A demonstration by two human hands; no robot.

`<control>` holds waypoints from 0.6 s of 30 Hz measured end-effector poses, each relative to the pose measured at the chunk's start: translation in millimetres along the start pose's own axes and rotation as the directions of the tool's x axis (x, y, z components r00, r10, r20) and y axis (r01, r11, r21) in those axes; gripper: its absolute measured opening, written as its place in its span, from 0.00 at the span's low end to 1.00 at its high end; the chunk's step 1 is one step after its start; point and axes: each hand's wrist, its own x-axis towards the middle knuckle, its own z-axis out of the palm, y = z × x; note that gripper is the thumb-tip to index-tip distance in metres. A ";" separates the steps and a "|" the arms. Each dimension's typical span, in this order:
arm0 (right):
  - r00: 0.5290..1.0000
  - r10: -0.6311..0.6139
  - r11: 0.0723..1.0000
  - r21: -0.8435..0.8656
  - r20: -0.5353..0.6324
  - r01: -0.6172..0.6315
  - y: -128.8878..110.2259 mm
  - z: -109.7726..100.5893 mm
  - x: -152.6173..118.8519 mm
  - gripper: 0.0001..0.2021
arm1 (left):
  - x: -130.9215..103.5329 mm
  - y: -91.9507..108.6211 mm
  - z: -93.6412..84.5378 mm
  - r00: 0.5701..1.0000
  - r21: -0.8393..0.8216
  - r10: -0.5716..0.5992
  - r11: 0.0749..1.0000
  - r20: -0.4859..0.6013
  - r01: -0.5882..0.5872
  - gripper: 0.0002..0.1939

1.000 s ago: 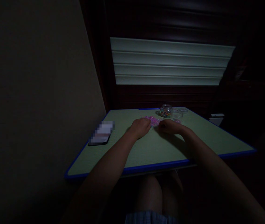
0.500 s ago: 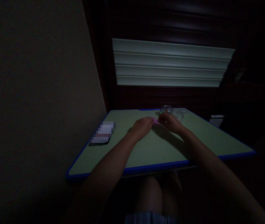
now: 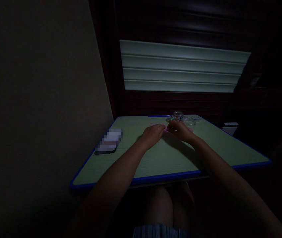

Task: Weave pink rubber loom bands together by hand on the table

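Observation:
Over the far middle of the green table (image 3: 131, 165), my left hand (image 3: 153, 135) has its fingers closed on a small pink piece (image 3: 166, 129). My right hand (image 3: 180, 130) pinches the same pink piece from the other side, thumb and fingertips together. The two hands are close, with the pink piece between their fingertips. Its exact shape is too dark and small to make out. Just behind my right hand stands a clear glass jar (image 3: 178, 115) with colourful contents. A clear round container (image 3: 189, 124) is beside it, partly hidden by my right hand.
A flat phone-like object (image 3: 109, 141), blurred out, lies at the table's left edge. A small clear flat item (image 3: 195, 119) lies at the back right. A wall (image 3: 44, 99) rises on the left. Beyond the right edge is a white box-like object (image 3: 230, 128).
My left hand has moved slightly right, nearer my right hand. Less of the pink piece shows between the fingers than before.

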 end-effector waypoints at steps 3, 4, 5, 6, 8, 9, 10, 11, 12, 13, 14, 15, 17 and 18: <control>1.000 -0.009 1.000 0.004 0.013 0.009 -0.8 0.2 0.2 0.07 | 0.0 1.4 -1.3 1.000 -0.001 -0.007 1.000 0.018 0.007 0.14; 1.000 -0.014 1.000 0.003 0.013 0.014 -1.3 0.0 0.2 0.07 | 0.0 1.9 -1.8 1.000 -0.003 -0.005 1.000 0.022 0.005 0.14; 1.000 -0.018 1.000 -0.001 0.013 0.019 -1.9 -0.3 0.1 0.07 | 0.0 2.2 -2.1 1.000 -0.006 -0.003 1.000 0.021 0.003 0.14; 1.000 -0.020 1.000 -0.006 0.012 0.020 -2.6 -0.7 0.0 0.08 | 0.0 2.5 -2.4 1.000 -0.008 -0.001 1.000 0.020 0.001 0.14; 1.000 -0.020 1.000 -0.013 0.015 0.020 -4.2 -1.6 -0.4 0.08 | 0.2 2.9 -2.9 1.000 -0.009 -0.002 1.000 0.025 0.003 0.14; 1.000 -0.018 1.000 -0.015 0.019 0.018 -4.9 -2.0 -0.6 0.08 | 0.3 3.0 -3.1 1.000 -0.009 -0.005 1.000 0.031 0.005 0.14; 1.000 -0.015 1.000 -0.015 0.023 0.015 -5.4 -2.1 -0.7 0.08 | 0.4 3.0 -3.2 0.999 -0.008 -0.004 1.000 0.036 0.005 0.13; 1.000 -0.011 1.000 -0.014 0.028 0.012 -5.5 -2.0 -0.7 0.08 | 0.6 2.9 -3.3 0.999 -0.008 -0.001 1.000 0.037 0.001 0.13; 1.000 -0.008 1.000 -0.011 0.028 0.008 -5.1 -1.6 -0.6 0.08 | 0.7 2.8 -3.2 0.999 -0.009 0.006 1.000 0.035 -0.005 0.13; 1.000 -0.006 1.000 -0.007 0.026 0.006 -4.2 -1.0 -0.5 0.08 | 0.8 2.6 -3.1 0.999 -0.009 0.012 1.000 0.030 -0.011 0.13; 1.000 -0.003 1.000 -0.003 0.021 0.003 -3.1 -0.2 -0.3 0.08 | 0.9 2.4 -2.8 1.000 -0.010 0.016 1.000 0.022 -0.016 0.13; 1.000 -0.001 1.000 0.003 0.016 0.001 -1.7 0.6 0.0 0.08 | 0.9 2.1 -2.5 1.000 -0.010 0.017 1.000 0.015 -0.017 0.13; 1.000 0.008 1.000 0.013 0.007 -0.009 0.5 1.7 0.5 0.08 | 1.0 1.3 -1.7 1.000 -0.011 0.006 1.000 0.010 -0.006 0.13; 1.000 0.014 1.000 0.017 0.004 -0.014 1.0 1.7 0.7 0.09 | 1.0 1.0 -1.3 1.000 -0.014 -0.004 1.000 0.008 0.004 0.12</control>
